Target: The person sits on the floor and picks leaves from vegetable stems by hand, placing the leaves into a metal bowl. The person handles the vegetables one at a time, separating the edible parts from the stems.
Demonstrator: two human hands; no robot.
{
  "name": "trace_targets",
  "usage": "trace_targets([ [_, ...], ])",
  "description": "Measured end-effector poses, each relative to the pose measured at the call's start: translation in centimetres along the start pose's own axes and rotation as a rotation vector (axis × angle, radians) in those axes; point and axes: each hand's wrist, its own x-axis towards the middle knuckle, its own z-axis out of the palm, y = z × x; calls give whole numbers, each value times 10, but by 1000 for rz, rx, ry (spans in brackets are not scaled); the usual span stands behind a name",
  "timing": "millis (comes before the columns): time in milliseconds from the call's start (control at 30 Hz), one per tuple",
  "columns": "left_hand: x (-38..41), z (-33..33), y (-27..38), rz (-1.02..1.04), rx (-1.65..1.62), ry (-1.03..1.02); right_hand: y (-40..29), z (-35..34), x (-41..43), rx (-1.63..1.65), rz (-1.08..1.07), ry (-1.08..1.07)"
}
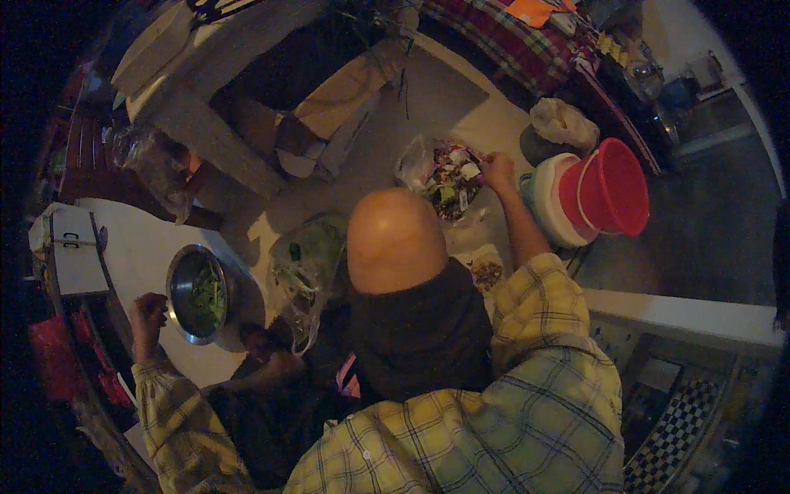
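My left hand [148, 313] is beside the left rim of a metal bowl [197, 294] that has green leaves [208, 295] in it; its fingers are bent, and whether it touches the rim or holds anything is unclear. My right hand [495, 170] is at the right edge of a clear plastic bag [415, 162] with mixed scraps [455, 179] in it, fingers bent; its grip is too dim to make out. Between my knee and the bowl lies another clear plastic bag [299, 272], greenish inside. A smaller heap of scraps [487, 274] lies near my right forearm.
A red bucket [619, 185] lies tilted against pale containers [555, 197] at right, with a pale bag [563, 122] behind them. An open cardboard box [345, 92] is ahead. A wooden frame [203, 136] and a hanging plastic bag [157, 167] stand at left. My bare knee [397, 241] rises in the middle.
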Motion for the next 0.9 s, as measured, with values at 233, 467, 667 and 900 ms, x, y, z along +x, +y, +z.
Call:
trace_targets([
  [233, -23, 68, 63, 196, 145, 194, -70, -4, -28, 182, -150, 3],
  [467, -7, 176, 80, 290, 118, -22, -81, -32, 3, -360, -562, -410],
  [667, -60, 239, 56, 348, 159, -486, -302, -119, -56, -92, -948, -556],
  [900, -81, 280, 7, 615, 88, -672, -405, 53, -251, -122, -1401, -1287],
])
